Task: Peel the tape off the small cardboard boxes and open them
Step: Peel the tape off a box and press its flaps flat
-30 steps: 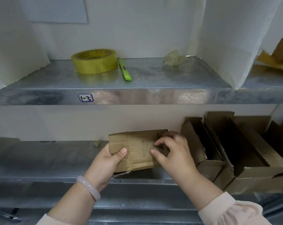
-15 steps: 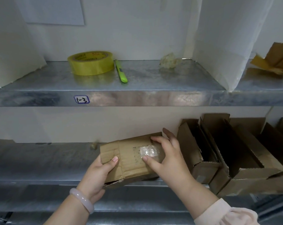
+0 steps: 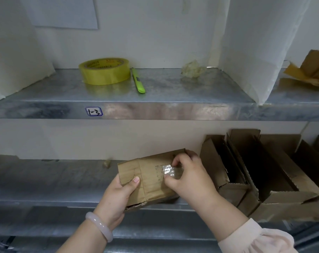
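Lower centre of the frame, the box [image 3: 151, 178] stays over the lower shelf [image 3: 54, 179], its left end gripped by the left hand [image 3: 116, 196]. The right hand [image 3: 189, 178], fingers flatter before, now pinches the clear tape [image 3: 168, 171].

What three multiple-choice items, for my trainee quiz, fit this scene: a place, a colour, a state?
1. The yellow tape roll lies: A lower shelf; B upper metal shelf; C in a box.
2. The slim plastic cutter beside it is: A red; B black; C green.
3. The right hand: A pinches clear tape on the small brown cardboard box; B hangs idle; C holds the cutter.
B, it rests up there; C, bright green body; A, it grips the lifted tape.
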Tool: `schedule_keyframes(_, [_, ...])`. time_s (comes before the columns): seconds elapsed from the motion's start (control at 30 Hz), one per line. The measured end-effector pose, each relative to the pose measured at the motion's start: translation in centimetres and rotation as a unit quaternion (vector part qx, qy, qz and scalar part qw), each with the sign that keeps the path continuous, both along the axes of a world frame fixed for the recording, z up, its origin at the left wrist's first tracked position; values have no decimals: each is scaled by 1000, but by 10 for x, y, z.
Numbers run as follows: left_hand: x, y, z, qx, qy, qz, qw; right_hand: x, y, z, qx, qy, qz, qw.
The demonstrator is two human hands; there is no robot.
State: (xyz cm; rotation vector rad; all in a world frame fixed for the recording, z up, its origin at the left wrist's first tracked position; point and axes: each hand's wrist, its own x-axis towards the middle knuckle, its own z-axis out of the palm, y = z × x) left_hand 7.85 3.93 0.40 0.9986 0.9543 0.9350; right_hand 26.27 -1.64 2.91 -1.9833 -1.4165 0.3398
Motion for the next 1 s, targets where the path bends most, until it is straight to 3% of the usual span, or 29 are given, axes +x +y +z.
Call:
schedule_keyframes(0.53, [7, -2, 4, 17, 13, 15, 1000, 1, 8, -3, -26, -95, 23, 995])
schedule_keyframes(0.7, [7, -2, 6, 46, 33, 34, 998, 5, 5, -7, 59, -155, 15, 986])
schedule_keyframes(1.0, [10, -8, 13, 101, 57, 8, 993, 6, -1, -7, 83, -134, 25, 987])
